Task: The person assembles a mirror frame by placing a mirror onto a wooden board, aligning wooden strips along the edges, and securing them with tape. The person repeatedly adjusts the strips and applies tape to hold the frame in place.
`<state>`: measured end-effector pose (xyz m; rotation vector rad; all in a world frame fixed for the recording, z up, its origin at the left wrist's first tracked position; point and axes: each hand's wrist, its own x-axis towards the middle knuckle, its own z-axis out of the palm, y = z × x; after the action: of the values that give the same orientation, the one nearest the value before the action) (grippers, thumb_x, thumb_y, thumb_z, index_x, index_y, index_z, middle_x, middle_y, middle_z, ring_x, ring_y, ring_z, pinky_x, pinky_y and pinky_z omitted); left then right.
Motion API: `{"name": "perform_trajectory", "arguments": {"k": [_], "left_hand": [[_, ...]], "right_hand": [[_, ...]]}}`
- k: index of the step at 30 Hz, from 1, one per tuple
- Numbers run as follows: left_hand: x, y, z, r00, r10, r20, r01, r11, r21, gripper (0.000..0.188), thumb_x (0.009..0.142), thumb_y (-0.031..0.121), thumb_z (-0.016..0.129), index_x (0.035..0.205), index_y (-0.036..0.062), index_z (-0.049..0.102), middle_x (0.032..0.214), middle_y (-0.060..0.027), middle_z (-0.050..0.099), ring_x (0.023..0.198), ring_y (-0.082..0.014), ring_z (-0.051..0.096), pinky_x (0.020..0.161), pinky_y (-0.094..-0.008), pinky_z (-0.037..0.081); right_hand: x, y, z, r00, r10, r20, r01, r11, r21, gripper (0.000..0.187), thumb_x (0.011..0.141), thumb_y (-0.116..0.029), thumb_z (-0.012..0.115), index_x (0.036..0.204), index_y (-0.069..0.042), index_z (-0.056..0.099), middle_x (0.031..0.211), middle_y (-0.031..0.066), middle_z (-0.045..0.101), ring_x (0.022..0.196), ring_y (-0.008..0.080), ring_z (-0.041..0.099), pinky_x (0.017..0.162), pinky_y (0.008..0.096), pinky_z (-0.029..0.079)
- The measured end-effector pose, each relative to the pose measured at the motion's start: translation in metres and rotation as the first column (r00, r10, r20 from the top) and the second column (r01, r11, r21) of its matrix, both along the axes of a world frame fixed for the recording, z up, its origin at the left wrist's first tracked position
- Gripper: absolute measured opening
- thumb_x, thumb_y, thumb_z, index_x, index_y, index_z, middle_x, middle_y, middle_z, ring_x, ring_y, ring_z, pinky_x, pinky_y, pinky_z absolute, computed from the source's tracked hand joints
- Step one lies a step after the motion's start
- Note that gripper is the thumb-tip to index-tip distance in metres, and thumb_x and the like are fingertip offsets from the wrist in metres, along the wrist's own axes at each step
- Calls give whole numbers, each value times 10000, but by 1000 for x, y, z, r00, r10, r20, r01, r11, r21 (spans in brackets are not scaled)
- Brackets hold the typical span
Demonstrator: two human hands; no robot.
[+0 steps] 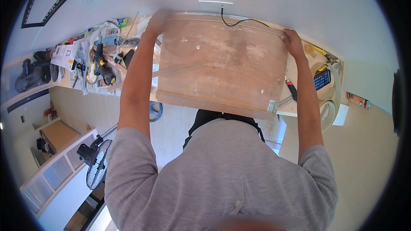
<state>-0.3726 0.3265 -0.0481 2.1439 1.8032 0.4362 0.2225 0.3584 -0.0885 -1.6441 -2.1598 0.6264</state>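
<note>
In front of me a large brown wooden board (222, 72) with worn pale patches and a raised near edge lies on the workbench. A thin pale strip (257, 26) runs along its far edge. My right hand (292, 42) is at the far right corner, its fingers closed around the strip's end. At the far left corner is my left hand (158, 22), near the strip's other end; motion blur hides its fingers. Another narrow wooden strip (182, 71) lies across the board's left part. A small label (272, 106) sits at the near right corner.
Left of the board are a yellow-black drill (102, 66), plastic bags and loose tools. To the right lie a phone (322, 79), a red-black cutter (291, 89) and a coil of edging (329, 113). A black cable (233, 25) hangs from the wall; a fan (99, 162) stands lower left.
</note>
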Motion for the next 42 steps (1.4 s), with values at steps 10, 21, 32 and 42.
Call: {"name": "perform_trajectory", "arguments": {"k": [10, 21, 32, 42], "left_hand": [[4, -37, -4, 986, 164, -11, -161, 979, 128, 469, 885, 62, 666, 1343, 33, 563, 1311, -250, 586, 1213, -451, 559, 1013, -495, 484], [106, -299, 31, 762, 597, 251, -644, 742, 187, 315, 894, 69, 702, 1192, -13, 638, 1122, -216, 623, 1007, -373, 623, 898, -450, 505], [196, -410, -37, -94, 779, 620, -801, 311, -512, 476, 967, 165, 687, 1361, -10, 486, 1130, -98, 596, 911, -189, 665, 740, -315, 568], [156, -401, -13, 116, 808, 577, -921, 306, -243, 519, 938, 204, 715, 1343, -50, 515, 1122, -104, 595, 919, -167, 630, 727, -313, 556]], "right_hand": [[3, -9, -2, 999, 9, -30, -7, 997, 73, 440, 922, -173, 684, 1332, -40, 595, 1317, 208, 582, 1191, 377, 586, 998, 435, 495], [-2, -162, 28, 925, -256, -281, 259, 965, -27, 528, 941, -121, 638, 1447, -47, 503, 1511, 209, 425, 1343, 343, 504, 1067, 430, 446], [35, -211, 24, 965, -39, -260, 36, 999, -17, 497, 946, -122, 630, 1421, -22, 522, 1531, 203, 422, 1426, 376, 418, 1173, 450, 347], [65, -265, 39, 941, 182, -285, -178, 983, 41, 441, 949, -91, 611, 1368, 25, 537, 1498, 227, 472, 1404, 384, 436, 1176, 456, 335]]}}
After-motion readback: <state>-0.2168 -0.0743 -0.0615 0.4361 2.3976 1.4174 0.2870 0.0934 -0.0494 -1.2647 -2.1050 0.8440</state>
